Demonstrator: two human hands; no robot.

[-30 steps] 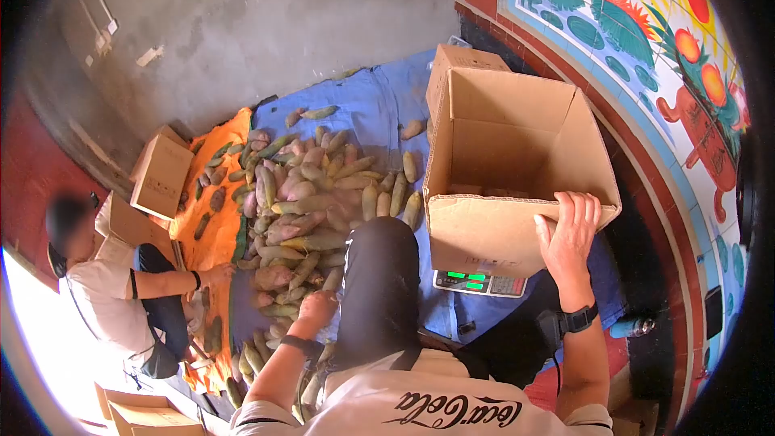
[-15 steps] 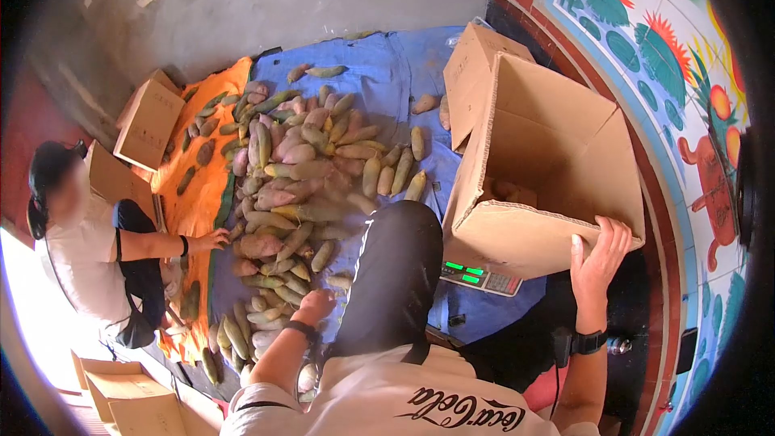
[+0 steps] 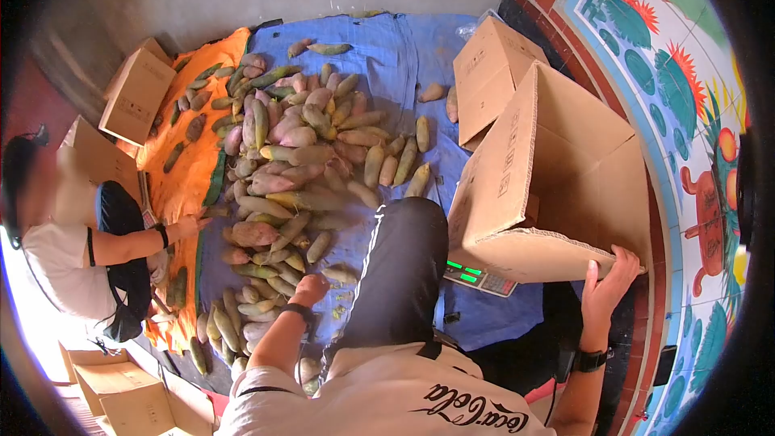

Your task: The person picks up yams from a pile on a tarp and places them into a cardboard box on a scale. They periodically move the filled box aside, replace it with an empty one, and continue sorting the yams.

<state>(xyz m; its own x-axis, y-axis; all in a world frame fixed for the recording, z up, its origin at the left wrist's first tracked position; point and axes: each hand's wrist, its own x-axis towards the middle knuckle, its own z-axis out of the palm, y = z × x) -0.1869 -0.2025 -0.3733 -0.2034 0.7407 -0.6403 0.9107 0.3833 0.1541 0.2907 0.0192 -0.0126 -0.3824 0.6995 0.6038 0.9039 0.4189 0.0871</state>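
Observation:
My right hand (image 3: 611, 281) grips the lower flap edge of a large open cardboard box (image 3: 496, 186), thumb on the inner side. The box stands tilted with its opening toward me, on or against a digital scale (image 3: 478, 278) with green lit digits. My left hand (image 3: 311, 288) is curled closed, low over the right side of a big pile of long green and pinkish root vegetables, which look like radishes (image 3: 299, 137). A green one (image 3: 341, 273) lies just beside it. Whatever its fingers hold, if anything, is hidden.
A blue tarp (image 3: 363, 52) and an orange sheet (image 3: 165, 186) cover the floor. Another person's hand (image 3: 190, 224) reaches to the pile's left edge. More boxes stand behind mine (image 3: 492, 69), at upper left (image 3: 137, 93) and at lower left (image 3: 125, 400). A tiled wall (image 3: 670, 97) borders the right.
My left hand has moved slightly up and left at the pile's edge. My right hand stays on the box flap. The view has shifted a little, and the other person appears farther left.

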